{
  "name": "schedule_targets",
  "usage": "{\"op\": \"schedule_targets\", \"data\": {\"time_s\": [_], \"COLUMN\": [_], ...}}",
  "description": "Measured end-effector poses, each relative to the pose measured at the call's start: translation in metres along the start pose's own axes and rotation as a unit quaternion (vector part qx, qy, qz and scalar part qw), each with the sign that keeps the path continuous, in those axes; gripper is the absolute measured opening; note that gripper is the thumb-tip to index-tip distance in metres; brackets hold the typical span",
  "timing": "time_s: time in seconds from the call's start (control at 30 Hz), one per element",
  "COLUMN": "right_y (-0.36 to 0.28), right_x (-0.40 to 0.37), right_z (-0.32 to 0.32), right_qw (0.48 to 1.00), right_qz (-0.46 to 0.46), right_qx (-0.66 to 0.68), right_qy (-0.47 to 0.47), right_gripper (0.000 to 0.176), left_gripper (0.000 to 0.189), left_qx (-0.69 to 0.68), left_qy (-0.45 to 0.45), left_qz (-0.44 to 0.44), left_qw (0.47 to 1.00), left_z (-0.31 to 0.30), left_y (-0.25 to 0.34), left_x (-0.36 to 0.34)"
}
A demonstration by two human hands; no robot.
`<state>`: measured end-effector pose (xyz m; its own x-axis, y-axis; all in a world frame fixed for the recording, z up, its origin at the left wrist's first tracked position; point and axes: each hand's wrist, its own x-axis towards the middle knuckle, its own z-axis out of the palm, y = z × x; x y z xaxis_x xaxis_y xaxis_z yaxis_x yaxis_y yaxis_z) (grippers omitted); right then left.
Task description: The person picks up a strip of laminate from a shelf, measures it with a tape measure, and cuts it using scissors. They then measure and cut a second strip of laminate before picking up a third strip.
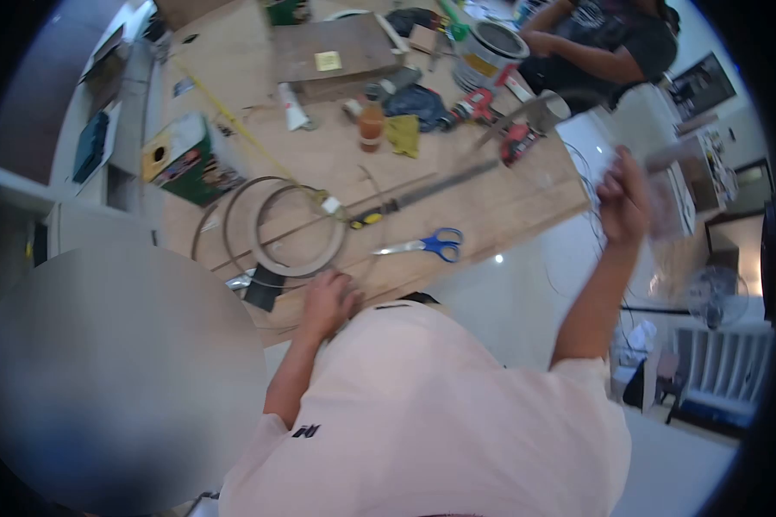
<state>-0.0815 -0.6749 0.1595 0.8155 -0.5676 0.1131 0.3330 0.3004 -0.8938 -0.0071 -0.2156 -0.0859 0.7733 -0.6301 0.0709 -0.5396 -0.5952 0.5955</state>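
My left hand [331, 303] rests at the table's near edge, its fingers lying loosely on the wood with nothing visible in them. Just beyond it are a flat pale ring [254, 231] and a dark flat piece [264, 289]. Blue-handled scissors [441, 245] lie to its right, and past them a long flat file or saw-like tool [448, 185] with a yellow-and-black handle. My right hand [622, 202] is raised off the table's right side, away from the tools. Motion smears its fingers, so I cannot make out whether it holds anything.
A yellow tape measure [233, 121] stretches across the table [526, 202]. Around it are a green box [194, 159], an orange bottle [371, 125], a red power tool [470, 108], and a paint can [489, 56]. Another person [608, 43] sits at the far right. A fan [716, 295] stands right.
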Motion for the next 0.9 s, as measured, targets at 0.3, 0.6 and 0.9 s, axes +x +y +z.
{"op": "schedule_targets", "data": {"time_s": [0.3,0.6,0.9], "right_y": [-0.080,-0.096,-0.097], "right_x": [-0.124,-0.239,-0.284], "right_z": [-0.007,-0.021,-0.172], "right_qw": [0.983,0.931,0.840], "right_qz": [-0.112,0.022,0.174], "right_qx": [-0.146,-0.359,-0.474], "right_qy": [-0.014,-0.052,-0.198], "right_gripper": [0.029,0.017,0.021], "left_gripper": [0.026,0.021,0.033], "left_qx": [-0.227,-0.370,-0.243], "left_qy": [0.012,-0.078,-0.345], "left_qz": [0.099,0.266,0.467], "left_qw": [0.969,0.887,0.777], "left_z": [-0.017,-0.038,0.097], "left_y": [0.053,0.212,0.434], "left_x": [0.026,0.061,0.078]}}
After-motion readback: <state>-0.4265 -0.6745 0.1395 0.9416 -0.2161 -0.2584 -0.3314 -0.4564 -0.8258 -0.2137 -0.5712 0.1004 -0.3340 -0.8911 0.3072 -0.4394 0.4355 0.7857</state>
